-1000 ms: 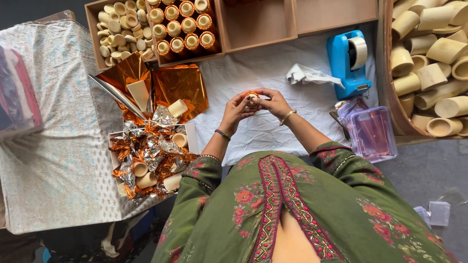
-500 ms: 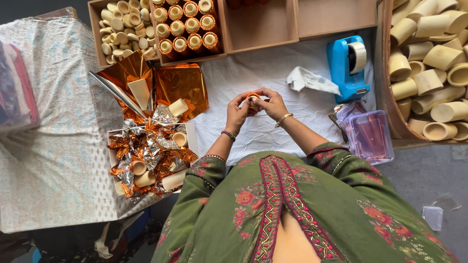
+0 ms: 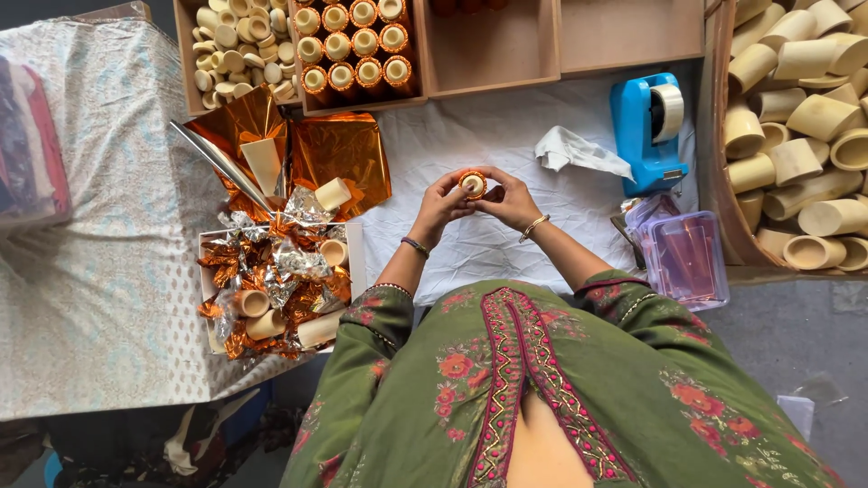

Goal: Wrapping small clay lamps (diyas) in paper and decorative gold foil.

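Both hands up over the middle of the white-clothed worktop (image 3: 506,136), meeting on one item — a small cream tube wrapped in orange foil (image 3: 472,183), open end facing up. Left hand (image 3: 440,206) cups it from the left, right hand (image 3: 512,201) from the right; fingers of both closed snug round the foil, tips pressing at the rim. Tube is held clear of the cloth, not resting on it.

Around them:
- Left of the hands, loose sheets of orange foil (image 3: 339,154) w/ a couple of bare cream tubes lying on top.
- Below those, a shallow white box (image 3: 354,258) heaped w/ crumpled orange and silver foil scraps and more bare tubes.
- Far edge: wooden tray compartment of small cream rings (image 3: 237,50), next to it a compartment of finished foil-wrapped tubes (image 3: 353,45) standing upright in rows. Two compartments further right look bare from here.
- Right of the hands: a crumpled white tissue (image 3: 579,152), a blue tape dispenser (image 3: 649,126), a clear purple-tinted plastic box (image 3: 692,258).
- Far right, a wooden crate of large cream tubes (image 3: 800,136), jumbled.

Risks as I judge them — foil is thin, and hard pressing at the rim could tear it or leave it creased. The grip is fingertip-only from two sides, so slick foil could let the tube twist or slip down onto the cloth. Elbows sit near the scrap box and the plastic box; a wide swing could knock either.
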